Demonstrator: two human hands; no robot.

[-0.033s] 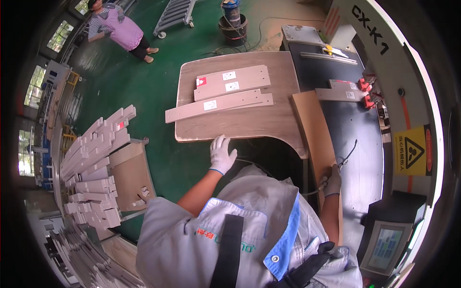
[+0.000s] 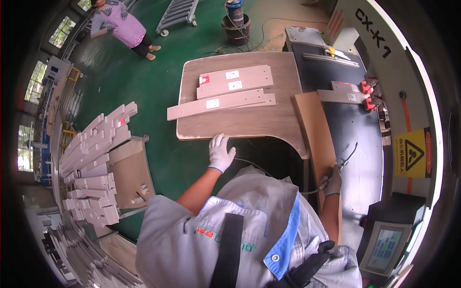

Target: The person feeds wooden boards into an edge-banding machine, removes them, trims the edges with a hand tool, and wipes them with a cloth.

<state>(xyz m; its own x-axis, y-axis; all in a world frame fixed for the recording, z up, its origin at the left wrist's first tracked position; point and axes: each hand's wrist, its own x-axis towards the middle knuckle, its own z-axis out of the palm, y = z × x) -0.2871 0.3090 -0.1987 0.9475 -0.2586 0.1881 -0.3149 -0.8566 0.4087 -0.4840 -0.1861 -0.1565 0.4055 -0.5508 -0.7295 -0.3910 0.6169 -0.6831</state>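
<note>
My left hand [image 2: 221, 152], in a white glove, is at the near edge of a worn wooden tabletop [image 2: 230, 126], its fingers stretched out and holding nothing. At the right, my gloved right hand [image 2: 332, 182] is closed round an air blow gun [image 2: 344, 163] with a thin dark nozzle; a hose [image 2: 311, 192] runs from it. Under that hand lies a long brown strip [image 2: 312, 120] along the machine's edge. On the tabletop rest wide beige panels [image 2: 254, 79] and narrower beige panels [image 2: 230, 103] with drilled holes and white labels.
Beside the strip is a machine's black bed [image 2: 357, 127], with red clamps [image 2: 367, 89] over beige panels [image 2: 341, 96]. A control screen [image 2: 385, 248] stands at lower right. Stacked panels [image 2: 96, 144] are on my left. A person [image 2: 126, 26] stands at far left near a roller conveyor [image 2: 178, 15].
The whole view has shifted very slightly. Neither hand has visibly moved against the tabletop or the strip.
</note>
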